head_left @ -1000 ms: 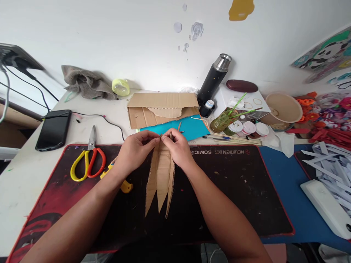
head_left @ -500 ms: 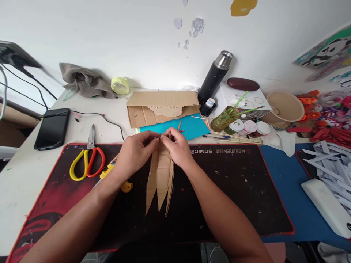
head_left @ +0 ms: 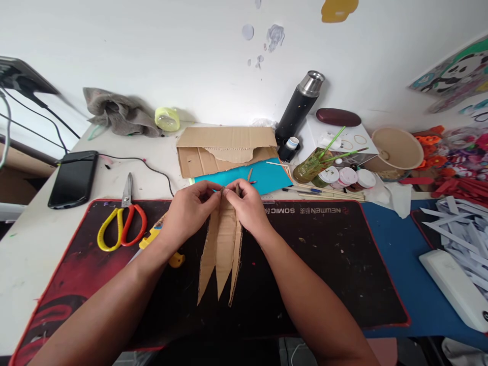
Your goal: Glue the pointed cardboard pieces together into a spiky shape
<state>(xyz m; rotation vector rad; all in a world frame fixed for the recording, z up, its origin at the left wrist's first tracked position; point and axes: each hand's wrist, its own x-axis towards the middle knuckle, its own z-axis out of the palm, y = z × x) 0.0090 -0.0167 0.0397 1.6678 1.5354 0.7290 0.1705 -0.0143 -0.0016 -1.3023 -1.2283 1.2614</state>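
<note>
A brown cardboard piece hangs over the dark desk mat, its lower end cut into several long points and its sides folded. My left hand pinches its top edge from the left between thumb and fingers. Close beside it, my right hand grips the same edge, thumb in front and fingers behind. Both sets of fingertips nearly meet at the top, and what lies right between them is hidden. Under my left forearm lies a yellow-handled tool, mostly covered.
Red-and-yellow scissors lie left on the mat, near a black phone. Behind my hands are folded cardboard and a blue sheet. A black thermos, a jar and paint pots stand back right. White paper strips fill the right side.
The cardboard's pointed lower ends have swung slightly left and down, and its left strip spreads a little wider. Both hands keep their pinch at nearly the same spot.
</note>
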